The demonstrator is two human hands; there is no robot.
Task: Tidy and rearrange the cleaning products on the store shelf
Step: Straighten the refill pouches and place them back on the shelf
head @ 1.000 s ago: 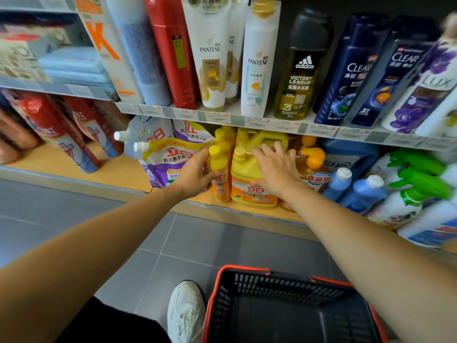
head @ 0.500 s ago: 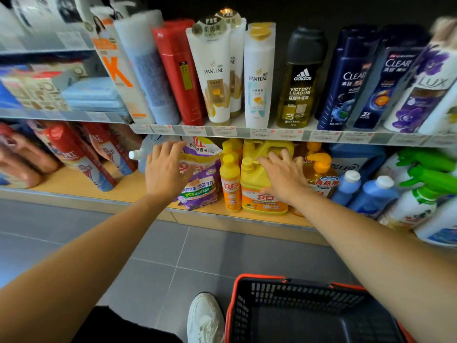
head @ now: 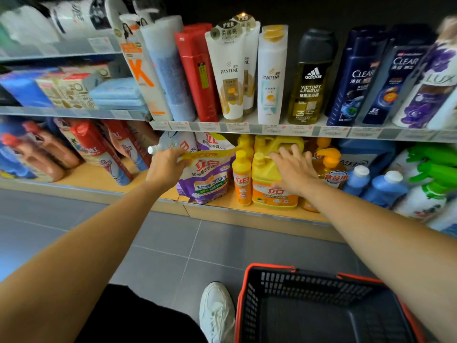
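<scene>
Floor point(head: 148, 243): large grey matt tiles with thin pale joints. Shelving runs across the whole view. Bottom shelf point(head: 94, 179): light wood-toned deck set low, just above the floor, with a matching front edge. Upper shelf point(head: 284, 131): grey front rail carrying a row of price labels point(head: 237, 126), print too blurred to read. Left-hand shelf point(head: 74, 112): grey, set slightly higher. Back panel point(head: 321, 11): dark, in shadow. Light falls evenly on the shelf fronts. A black basket with a red rim point(head: 249, 293) stands on the floor.

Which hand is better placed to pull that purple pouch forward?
Left. The left hand grips the top edge of the purple pouch, while the right hand lies flat on the yellow jug, beyond the small orange bottle.
</scene>
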